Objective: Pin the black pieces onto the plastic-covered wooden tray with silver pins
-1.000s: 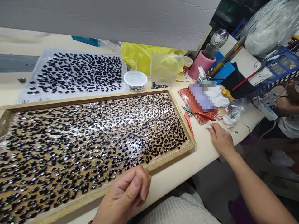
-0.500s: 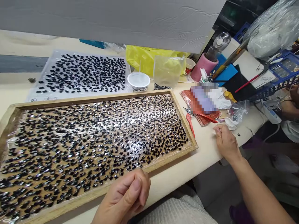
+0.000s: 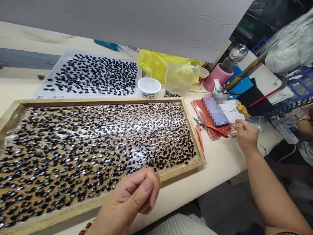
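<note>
A long wooden tray (image 3: pixel 97 101) lies across the table, lined with clear film and covered with several small shiny black pieces (image 3: pixel 102 143). My left hand (image 3: pixel 137 195) hovers at the tray's near edge, thumb pressed on curled fingers in a pinch; whatever is in it is hidden. To the right of the tray, my right hand (image 3: pixel 245 135) has its fingers closed on a small clear plastic bag (image 3: pixel 255 121), beside a red patterned mat (image 3: pixel 207 128) with a phone (image 3: pixel 215 111) on it.
Behind the tray lie a plastic sheet of black pieces (image 3: pixel 93 75), a white bowl (image 3: pixel 149 86), a clear bag (image 3: pixel 179 80) and a yellow bag (image 3: pixel 156 63). Red-handled pliers (image 3: pixel 199 135) lie by the tray's right rim. A blue basket (image 3: pixel 293 98) and another person's arm (image 3: pixel 305 122) are at far right.
My right hand has lifted off the table, moved right and away, and closed on the small clear bag. My left hand has kept its pinch and risen slightly.
</note>
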Demonstrator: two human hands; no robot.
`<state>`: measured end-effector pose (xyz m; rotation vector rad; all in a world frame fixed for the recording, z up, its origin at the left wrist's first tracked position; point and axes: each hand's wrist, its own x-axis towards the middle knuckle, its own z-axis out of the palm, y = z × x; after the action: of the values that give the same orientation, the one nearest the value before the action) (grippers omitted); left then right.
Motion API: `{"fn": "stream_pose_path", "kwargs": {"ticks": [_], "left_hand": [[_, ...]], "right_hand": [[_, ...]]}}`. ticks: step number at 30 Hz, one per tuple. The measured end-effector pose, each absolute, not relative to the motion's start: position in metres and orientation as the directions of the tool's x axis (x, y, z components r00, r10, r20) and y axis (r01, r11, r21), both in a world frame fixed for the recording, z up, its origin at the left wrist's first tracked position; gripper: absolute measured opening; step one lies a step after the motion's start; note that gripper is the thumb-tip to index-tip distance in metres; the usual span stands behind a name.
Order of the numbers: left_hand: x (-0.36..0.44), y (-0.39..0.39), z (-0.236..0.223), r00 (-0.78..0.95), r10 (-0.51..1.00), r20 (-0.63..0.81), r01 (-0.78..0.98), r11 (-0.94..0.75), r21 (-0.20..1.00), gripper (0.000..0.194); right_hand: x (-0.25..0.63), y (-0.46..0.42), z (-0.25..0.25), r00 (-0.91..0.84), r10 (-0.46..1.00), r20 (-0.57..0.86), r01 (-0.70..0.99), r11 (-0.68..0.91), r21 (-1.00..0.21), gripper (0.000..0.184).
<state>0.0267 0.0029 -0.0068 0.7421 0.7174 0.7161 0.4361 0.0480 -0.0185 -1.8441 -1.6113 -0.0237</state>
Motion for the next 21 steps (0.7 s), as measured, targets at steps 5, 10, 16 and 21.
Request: {"fn": "stream_pose_path", "kwargs": {"ticks": [5, 10, 16, 21], "left_hand": [[0.019, 0.006, -0.010, 0.435, 0.858, -0.274, -0.405, 0.458, 0.791, 0.045], [0.014, 0.002, -0.012, 0.404, 0.865, -0.299, -0.410, 0.463, 0.786, 0.043], [0.016, 0.003, -0.013, 0.419, 0.862, -0.287, -0.431, 0.466, 0.772, 0.042], [0.018, 0.004, -0.013, 0.409, 0.867, -0.286, -0.437, 0.461, 0.773, 0.043]], "right_hand": [[0.438, 0.070, -0.008, 0.101, 0.925, 0.366, 0.897, 0.074, -0.435, 0.034], [0.443, 0.077, -0.009, -0.002, 0.962, 0.272, 0.911, 0.114, -0.397, 0.032], [0.448, 0.080, -0.010, -0.084, 0.959, 0.270, 0.959, 0.152, -0.241, 0.032], [0.453, 0.088, -0.011, -0.049, 0.946, 0.321, 0.969, 0.123, -0.213, 0.031]]}}
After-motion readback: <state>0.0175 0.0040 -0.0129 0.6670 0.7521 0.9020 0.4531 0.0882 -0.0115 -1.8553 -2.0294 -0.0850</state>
